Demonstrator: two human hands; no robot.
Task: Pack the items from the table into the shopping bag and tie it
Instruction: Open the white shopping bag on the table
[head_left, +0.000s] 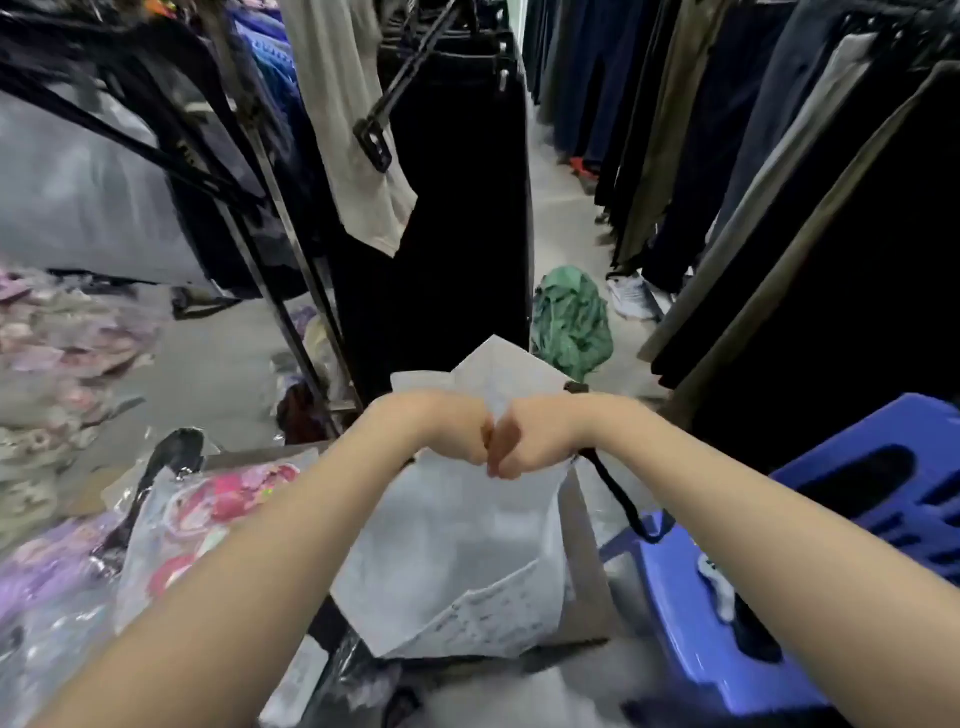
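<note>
Gripping the white bag (467, 519) by its top, my left hand (462, 434) and right hand (524, 441) press knuckle to knuckle, both curled into fists on the gathered plastic. Flaps of it stick up behind my fists; its body hangs below them, over the table edge (587, 597). A black cord (621, 499) dangles from my right wrist. Packaged pink and purple items (218, 499) lie to the left, a blue stool (883, 493) to the right.
</note>
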